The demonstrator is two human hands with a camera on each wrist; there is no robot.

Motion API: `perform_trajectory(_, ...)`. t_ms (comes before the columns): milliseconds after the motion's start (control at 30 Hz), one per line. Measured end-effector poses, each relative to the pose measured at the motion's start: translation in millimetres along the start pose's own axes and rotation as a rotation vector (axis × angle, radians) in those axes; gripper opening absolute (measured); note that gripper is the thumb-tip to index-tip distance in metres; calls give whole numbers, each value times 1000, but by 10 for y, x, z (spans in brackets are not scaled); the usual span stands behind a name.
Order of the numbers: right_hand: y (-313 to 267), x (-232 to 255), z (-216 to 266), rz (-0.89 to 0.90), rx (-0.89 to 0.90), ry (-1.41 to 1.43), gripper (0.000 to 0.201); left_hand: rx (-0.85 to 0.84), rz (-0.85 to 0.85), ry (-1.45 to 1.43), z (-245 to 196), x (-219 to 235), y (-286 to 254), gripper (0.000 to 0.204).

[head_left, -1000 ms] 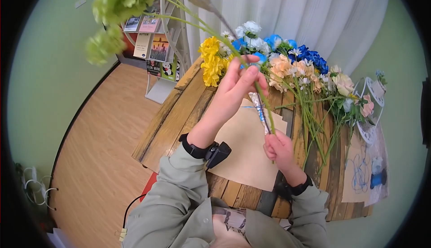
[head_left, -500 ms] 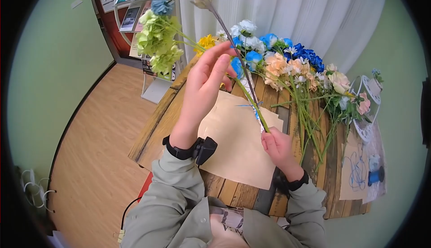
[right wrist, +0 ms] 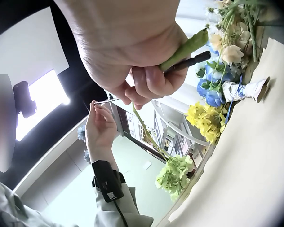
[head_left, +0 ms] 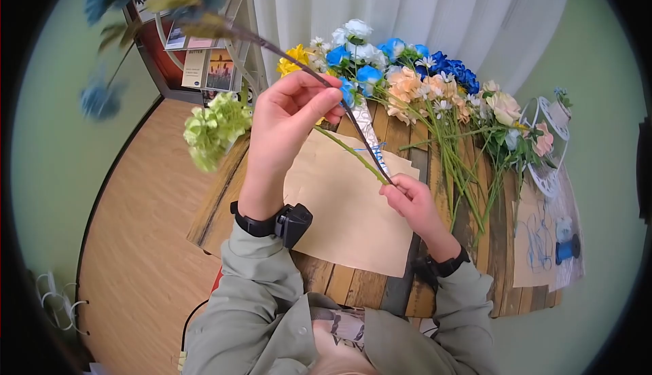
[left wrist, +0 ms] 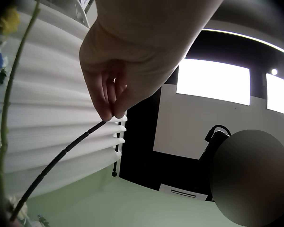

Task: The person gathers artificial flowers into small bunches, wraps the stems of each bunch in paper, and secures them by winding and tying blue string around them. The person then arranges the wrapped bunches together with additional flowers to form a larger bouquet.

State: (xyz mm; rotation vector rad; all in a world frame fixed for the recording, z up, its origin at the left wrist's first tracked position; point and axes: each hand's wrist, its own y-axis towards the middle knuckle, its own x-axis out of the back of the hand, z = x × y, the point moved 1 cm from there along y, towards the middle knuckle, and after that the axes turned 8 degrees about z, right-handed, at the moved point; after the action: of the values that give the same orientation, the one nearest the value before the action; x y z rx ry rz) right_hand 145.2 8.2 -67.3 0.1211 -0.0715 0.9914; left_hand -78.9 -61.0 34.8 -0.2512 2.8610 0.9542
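Green stem and dark stem diverge above brown paper, their lower ends held together within the curled fingers of the right hand; the left hand pinches the dark stem between thumb and fingertips. Pale green blossoms appear, in the head view, past the left edge of the wooden table, beside open floor. Behind, a white rack holds printed booklets.

In view are two hands, two wristbands, one held dark stem, one held green stem, one blue spool, one white curtain and one wooden bench.
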Motion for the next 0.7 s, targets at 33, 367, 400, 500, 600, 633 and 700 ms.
perform_trajectory(33,-3,-5,2,-38,61,-14,17,7,-37,0,21,15,8,11)
perform_trajectory(367,-63,-4,68,-251,148,-64,23,69,-13,-125,152,-40,86,17)
perform_trajectory(400,-73,-12,101,-234,155,-82,24,83,40,-149,161,-64,88,20)
perform_trajectory(500,-94,-44,190,-224,159,-108,25,254,354,-90,279,-164,54,27)
perform_trajectory(600,-117,-10,196,-204,130,-77,25,209,414,-78,342,-305,49,30)
perform_trajectory(633,-125,2,192,-182,102,-40,25,216,416,-76,320,-322,57,27)
perform_trajectory(700,-141,-7,221,-176,82,13,26,223,398,-73,383,-300,56,26)
